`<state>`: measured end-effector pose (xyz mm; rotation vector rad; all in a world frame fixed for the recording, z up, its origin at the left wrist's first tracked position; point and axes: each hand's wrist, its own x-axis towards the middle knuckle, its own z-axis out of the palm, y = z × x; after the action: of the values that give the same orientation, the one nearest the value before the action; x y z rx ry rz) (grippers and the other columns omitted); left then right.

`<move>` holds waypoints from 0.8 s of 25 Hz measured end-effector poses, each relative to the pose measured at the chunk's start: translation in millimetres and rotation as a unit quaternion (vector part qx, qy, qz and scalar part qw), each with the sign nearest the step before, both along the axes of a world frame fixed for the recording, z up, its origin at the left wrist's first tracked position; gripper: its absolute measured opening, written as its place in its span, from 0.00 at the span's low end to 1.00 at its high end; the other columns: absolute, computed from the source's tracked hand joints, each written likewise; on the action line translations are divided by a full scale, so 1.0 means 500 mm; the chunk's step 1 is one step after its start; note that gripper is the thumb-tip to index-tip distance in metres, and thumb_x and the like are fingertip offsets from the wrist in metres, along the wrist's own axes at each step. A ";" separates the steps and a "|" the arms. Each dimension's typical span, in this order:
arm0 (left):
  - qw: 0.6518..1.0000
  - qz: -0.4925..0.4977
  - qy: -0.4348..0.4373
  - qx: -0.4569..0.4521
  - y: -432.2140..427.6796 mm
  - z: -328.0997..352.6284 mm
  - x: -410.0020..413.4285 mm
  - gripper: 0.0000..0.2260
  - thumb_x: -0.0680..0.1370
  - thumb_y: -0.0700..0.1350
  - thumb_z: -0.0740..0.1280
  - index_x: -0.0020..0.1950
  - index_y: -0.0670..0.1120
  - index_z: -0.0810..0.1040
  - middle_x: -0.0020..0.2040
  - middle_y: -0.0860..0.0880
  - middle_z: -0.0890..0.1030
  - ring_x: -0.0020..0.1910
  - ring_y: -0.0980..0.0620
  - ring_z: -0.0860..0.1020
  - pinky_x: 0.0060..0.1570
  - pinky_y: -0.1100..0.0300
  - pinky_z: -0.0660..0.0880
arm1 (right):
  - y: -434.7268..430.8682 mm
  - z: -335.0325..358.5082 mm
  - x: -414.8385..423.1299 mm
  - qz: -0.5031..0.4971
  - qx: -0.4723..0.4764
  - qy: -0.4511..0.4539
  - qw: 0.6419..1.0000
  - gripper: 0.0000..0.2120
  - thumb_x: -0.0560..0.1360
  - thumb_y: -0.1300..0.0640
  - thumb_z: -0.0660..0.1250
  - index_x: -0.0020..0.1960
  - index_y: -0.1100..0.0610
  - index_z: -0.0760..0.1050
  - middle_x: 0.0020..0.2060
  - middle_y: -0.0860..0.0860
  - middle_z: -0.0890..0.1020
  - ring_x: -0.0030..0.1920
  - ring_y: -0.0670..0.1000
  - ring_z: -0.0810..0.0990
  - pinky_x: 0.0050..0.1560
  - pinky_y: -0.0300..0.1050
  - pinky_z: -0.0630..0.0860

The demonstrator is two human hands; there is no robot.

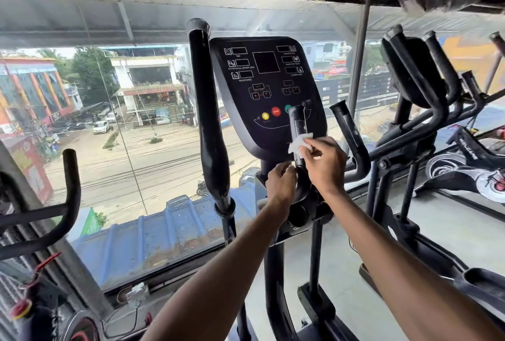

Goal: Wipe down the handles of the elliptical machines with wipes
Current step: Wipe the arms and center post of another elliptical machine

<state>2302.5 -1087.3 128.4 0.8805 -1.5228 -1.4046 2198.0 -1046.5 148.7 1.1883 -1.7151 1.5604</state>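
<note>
The elliptical console (267, 94) is carrying small white labels reading TIME, ROTATIONAL SPEED and RESISTANCE. Its red button (275, 111) is showing STOP. The black frame (468, 149) at the right is bearing white lettering, seemingly WELCARE.

My right hand (323, 165) pinches a crumpled white wipe (299, 144) on the short black tubular handle (297, 125) at the black console's (267, 89) lower right, left hand (280, 182) gripping lower.
</note>
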 end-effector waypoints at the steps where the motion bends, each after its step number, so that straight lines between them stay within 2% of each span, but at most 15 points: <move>1: 1.000 0.001 0.008 -0.001 -0.008 -0.002 -0.010 0.12 0.73 0.52 0.64 0.50 0.52 0.85 0.45 0.51 0.86 0.54 0.41 0.83 0.60 0.43 0.79 | 0.003 -0.007 -0.006 0.014 -0.004 0.022 1.000 0.09 0.73 0.63 0.77 0.54 0.61 0.87 0.46 0.56 0.85 0.44 0.55 0.83 0.51 0.31 0.73; 3: 1.000 0.008 -0.007 -0.015 -0.007 0.004 -0.023 0.14 0.72 0.52 0.64 0.51 0.51 0.85 0.48 0.48 0.86 0.54 0.40 0.83 0.59 0.44 0.78 | 0.002 -0.012 -0.017 0.022 -0.008 0.017 1.000 0.08 0.74 0.62 0.77 0.53 0.60 0.87 0.45 0.55 0.85 0.43 0.54 0.84 0.50 0.30 0.71; 5: 1.000 0.014 -0.008 -0.023 0.003 0.011 -0.034 0.14 0.75 0.50 0.64 0.53 0.48 0.85 0.50 0.46 0.86 0.55 0.40 0.82 0.58 0.47 0.77 | -0.005 0.000 -0.032 0.028 -0.011 0.000 1.000 0.09 0.75 0.60 0.76 0.54 0.60 0.87 0.46 0.55 0.86 0.44 0.54 0.84 0.51 0.34 0.75; 7: 0.999 0.033 0.003 -0.019 0.006 0.012 -0.044 0.14 0.76 0.51 0.63 0.54 0.48 0.84 0.50 0.47 0.86 0.56 0.42 0.81 0.59 0.46 0.77 | -0.010 0.002 -0.049 0.069 -0.005 0.028 0.997 0.08 0.74 0.61 0.77 0.53 0.60 0.87 0.48 0.53 0.85 0.44 0.52 0.85 0.50 0.40 0.80; 10: 0.998 0.059 0.012 -0.017 0.008 0.004 -0.057 0.14 0.76 0.51 0.63 0.53 0.47 0.84 0.50 0.47 0.86 0.55 0.43 0.81 0.60 0.46 0.76 | -0.003 -0.008 -0.060 0.074 -0.011 0.033 0.997 0.06 0.75 0.61 0.76 0.51 0.61 0.86 0.44 0.53 0.85 0.41 0.52 0.84 0.46 0.40 0.78; 14: 0.996 0.081 0.036 -0.018 0.009 0.002 -0.070 0.10 0.73 0.53 0.61 0.41 0.50 0.78 0.39 0.50 0.81 0.46 0.42 0.78 0.55 0.45 0.75 | -0.001 -0.031 -0.071 0.086 0.000 0.060 0.994 0.07 0.76 0.60 0.76 0.53 0.62 0.86 0.45 0.53 0.84 0.41 0.49 0.83 0.46 0.40 0.79; 17: 0.995 0.093 0.034 -0.022 0.000 -0.004 -0.084 0.13 0.72 0.56 0.59 0.40 0.50 0.78 0.40 0.46 0.83 0.48 0.38 0.80 0.55 0.41 0.76 | -0.002 -0.016 -0.074 0.090 -0.004 0.056 0.994 0.07 0.77 0.59 0.75 0.53 0.61 0.86 0.47 0.53 0.85 0.42 0.52 0.84 0.46 0.49 0.82; 20: 0.995 0.090 0.038 -0.026 -0.002 -0.006 -0.086 0.10 0.73 0.54 0.59 0.36 0.51 0.74 0.36 0.50 0.79 0.41 0.45 0.75 0.51 0.39 0.76 | -0.008 -0.017 -0.062 0.082 0.011 0.158 0.984 0.05 0.77 0.61 0.75 0.52 0.62 0.86 0.52 0.53 0.84 0.50 0.54 0.83 0.53 0.45 0.80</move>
<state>2259.4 -1088.3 125.4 0.8987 -1.3796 -1.2489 2167.0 -1050.3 140.1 1.5303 -1.4616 1.3564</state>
